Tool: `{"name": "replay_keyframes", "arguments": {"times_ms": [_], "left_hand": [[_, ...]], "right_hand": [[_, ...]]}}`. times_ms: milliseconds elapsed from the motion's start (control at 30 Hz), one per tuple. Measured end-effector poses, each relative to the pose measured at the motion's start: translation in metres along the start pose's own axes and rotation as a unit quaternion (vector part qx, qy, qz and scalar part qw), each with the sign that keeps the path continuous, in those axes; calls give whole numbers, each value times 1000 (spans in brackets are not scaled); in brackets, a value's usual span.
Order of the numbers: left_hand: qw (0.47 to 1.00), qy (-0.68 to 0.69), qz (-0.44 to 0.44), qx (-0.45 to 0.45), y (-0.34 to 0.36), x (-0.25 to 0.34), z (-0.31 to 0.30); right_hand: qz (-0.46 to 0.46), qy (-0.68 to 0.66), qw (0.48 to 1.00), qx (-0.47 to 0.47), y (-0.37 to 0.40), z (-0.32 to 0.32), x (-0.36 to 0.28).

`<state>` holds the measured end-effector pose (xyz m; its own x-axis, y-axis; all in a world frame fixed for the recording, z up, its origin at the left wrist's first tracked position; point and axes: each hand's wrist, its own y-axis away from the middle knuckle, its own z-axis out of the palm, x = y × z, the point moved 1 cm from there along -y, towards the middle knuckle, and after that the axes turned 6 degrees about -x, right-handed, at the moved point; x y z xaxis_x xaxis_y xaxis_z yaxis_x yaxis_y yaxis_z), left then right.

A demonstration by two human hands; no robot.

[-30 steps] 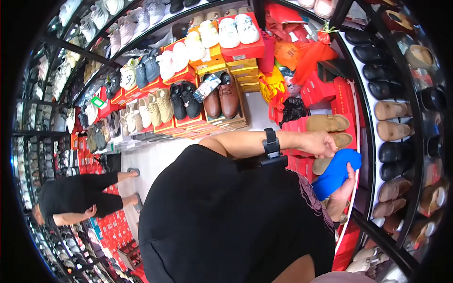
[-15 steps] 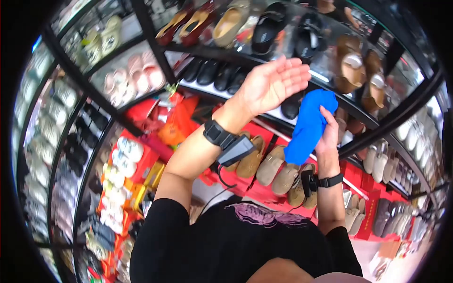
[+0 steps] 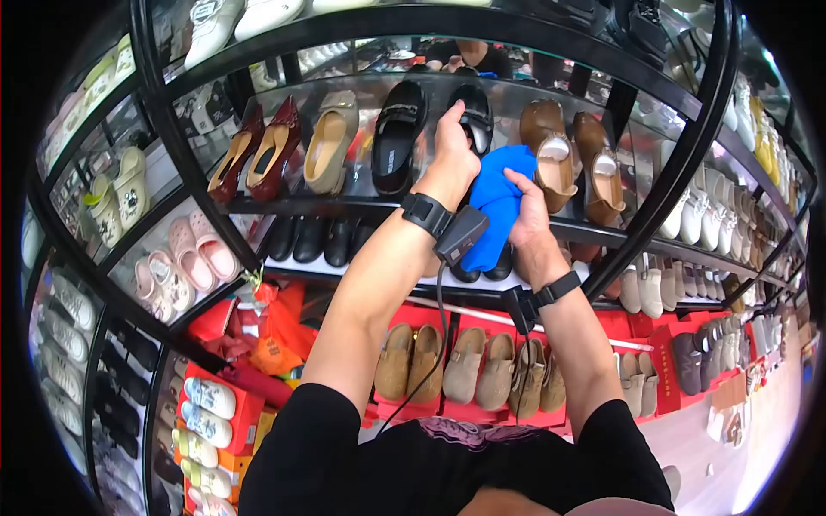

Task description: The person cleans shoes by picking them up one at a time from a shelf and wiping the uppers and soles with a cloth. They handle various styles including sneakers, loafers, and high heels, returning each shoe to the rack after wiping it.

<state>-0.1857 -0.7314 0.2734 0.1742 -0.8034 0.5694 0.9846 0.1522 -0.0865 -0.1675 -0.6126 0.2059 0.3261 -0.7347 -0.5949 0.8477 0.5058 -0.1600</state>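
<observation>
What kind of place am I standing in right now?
Most likely a shoe shop: dark red heels sit in a row with other shoes on a shelf, tan clogs line up below, and pink clogs fill part of the left-hand rack.

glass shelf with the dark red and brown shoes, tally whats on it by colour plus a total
Dark red slip-ons: 2
Beige slip-on: 1
Black loafers: 2 (one partly hidden)
Brown slip-ons: 2
Total: 7
</observation>
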Motion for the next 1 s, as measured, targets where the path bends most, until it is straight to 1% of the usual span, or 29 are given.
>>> {"name": "replay_keyframes", "arguments": {"times_ms": [33,67,133,200,233,300,367,433,467,500,533,567,633,667,700,767,800,833,867,900,933,967,1000], "left_hand": [[999,-10,32,-8,-2,0,4],[999,3,35,6,-20,-3,-3],[999,19,40,-3,-31,-6,-8],[996,61,61,-27,-39,-12,-12],[996,61,57,-28,-42,-14,-13],[992,78,65,-80,-43,-14,-13],[991,88,53,-85,-34,-10,-16],[984,127,29,-124,-19,-1,-17],[979,135,28,-152,-9,3,-18],[966,149,17,-212,6,9,-19],[957,161,5,-240,27,15,-15],[948,173,-7,-266,48,20,-13],[951,132,-17,-280,82,21,-21],[943,132,-23,-303,100,21,-26],[944,123,-38,-305,116,19,-32],[944,67,-88,-310,139,11,-51],[952,-27,-88,-292,148,3,-66],[941,-95,-67,-318,166,-2,-67],[891,-266,-66,-363,175,-3,-78],[808,-426,-66,-402,183,-5,-89],[779,-460,-74,-419,196,-12,-94],[747,-493,-81,-438,208,-21,-96],[746,-454,80,-481,215,-40,-98]], "right_hand": [[4,0,1000,-2,-6,-3,0],[-2,2,1000,-2,-12,-7,-2],[29,-19,999,7,-18,-8,-4],[21,-11,1000,12,-21,-9,-7],[16,-3,1000,14,-21,-8,-8],[20,-8,1000,12,-19,-6,-10],[25,-13,1000,12,-11,-3,-9],[29,3,1000,-6,2,2,-8],[25,1,1000,-1,10,3,-8],[4,19,1000,-10,20,4,-7],[-16,38,999,-17,31,6,-5],[-15,35,999,-10,46,10,-4],[3,3,999,-53,80,14,-3],[6,-11,999,-52,97,5,1],[4,-2,999,-44,115,1,5],[4,15,1000,23,140,-24,14],[0,53,997,47,151,-41,15],[-3,90,993,73,162,-51,16],[-41,91,990,102,169,-59,15],[-33,50,988,141,177,-40,9],[-57,162,972,159,181,-38,1],[-79,273,943,174,182,-37,-8],[-67,326,930,154,185,-27,-16]]}}
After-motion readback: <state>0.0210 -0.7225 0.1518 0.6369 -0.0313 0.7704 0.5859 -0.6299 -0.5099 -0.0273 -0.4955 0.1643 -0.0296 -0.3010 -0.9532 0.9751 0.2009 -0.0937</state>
